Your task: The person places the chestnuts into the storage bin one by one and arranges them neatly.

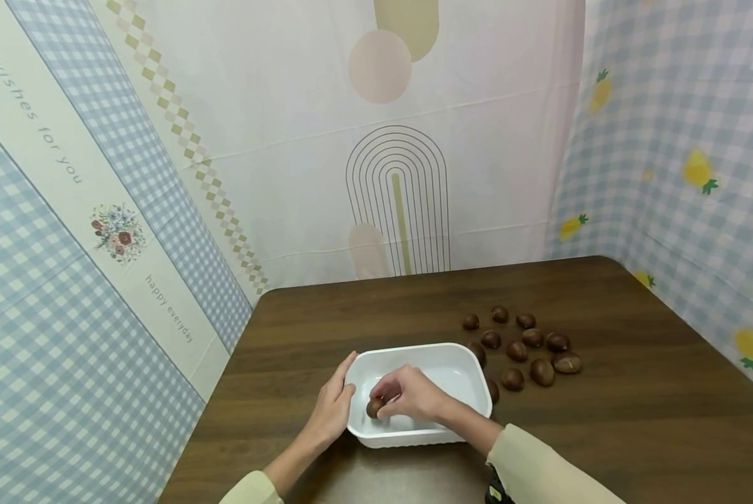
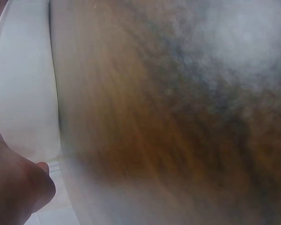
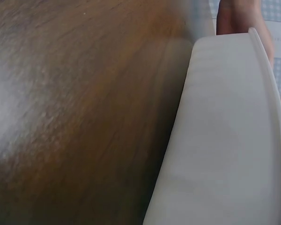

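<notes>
A white rectangular dish [image 1: 461, 381] stands on the table in front of me. My left hand [image 1: 330, 409] holds its left end, thumb on the rim and fingers along the outside wall. Inside the dish, at its left, my right hand [image 1: 414, 395] pinches a brown chestnut [image 1: 375, 407] between thumb and fingers. Whether the chestnut touches the dish floor I cannot tell. The left wrist view has part of the left hand [image 2: 18, 187] beside the dish wall [image 2: 25, 84]. From the right wrist, the dish's outer side [image 3: 225, 126] fills the right part, hiding the chestnut.
Several loose chestnuts [image 1: 542, 372] lie scattered on the brown wooden table [image 1: 326, 315], right of the dish and behind it. Two of them sit close against the dish's right end. Patterned cloths [image 1: 288, 175] hang behind and along both sides of the table.
</notes>
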A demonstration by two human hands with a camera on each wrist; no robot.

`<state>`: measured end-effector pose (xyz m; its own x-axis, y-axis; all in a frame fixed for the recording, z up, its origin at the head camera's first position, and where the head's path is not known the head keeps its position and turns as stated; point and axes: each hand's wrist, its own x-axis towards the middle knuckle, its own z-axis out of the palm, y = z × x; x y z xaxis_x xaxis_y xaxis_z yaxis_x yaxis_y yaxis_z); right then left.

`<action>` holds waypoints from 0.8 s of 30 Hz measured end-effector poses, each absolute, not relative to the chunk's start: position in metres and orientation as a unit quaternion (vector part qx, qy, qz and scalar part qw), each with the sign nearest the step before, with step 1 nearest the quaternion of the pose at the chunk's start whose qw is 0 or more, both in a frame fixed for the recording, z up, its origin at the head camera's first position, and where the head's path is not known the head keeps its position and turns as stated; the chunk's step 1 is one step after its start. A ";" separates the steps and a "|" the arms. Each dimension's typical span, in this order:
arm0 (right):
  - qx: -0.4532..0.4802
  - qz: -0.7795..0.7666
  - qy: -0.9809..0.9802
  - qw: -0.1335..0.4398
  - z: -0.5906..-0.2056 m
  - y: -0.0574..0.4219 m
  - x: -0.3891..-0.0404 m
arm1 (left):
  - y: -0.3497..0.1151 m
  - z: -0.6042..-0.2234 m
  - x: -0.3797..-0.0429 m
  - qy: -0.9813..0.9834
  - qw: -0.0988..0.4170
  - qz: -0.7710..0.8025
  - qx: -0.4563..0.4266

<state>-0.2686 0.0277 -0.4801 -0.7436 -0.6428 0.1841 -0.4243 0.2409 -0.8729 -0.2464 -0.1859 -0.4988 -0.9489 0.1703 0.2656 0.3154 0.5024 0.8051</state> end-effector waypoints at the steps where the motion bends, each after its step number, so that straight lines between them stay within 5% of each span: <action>1: -0.346 -0.513 0.777 0.113 -0.481 0.026 -0.268 | -0.186 -0.499 -0.246 -0.863 0.075 -0.479 -0.140; 24: -0.349 -0.485 0.787 0.153 -0.476 0.017 -0.259 | -0.187 -0.499 -0.248 -0.860 0.075 -0.482 -0.148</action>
<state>-0.2592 0.0167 -0.4759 -0.7095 -0.6979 0.0974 -0.4011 0.2863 -0.8701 -0.2476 -0.1872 -0.4993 -0.9447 0.1827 0.2723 0.3276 0.4906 0.8075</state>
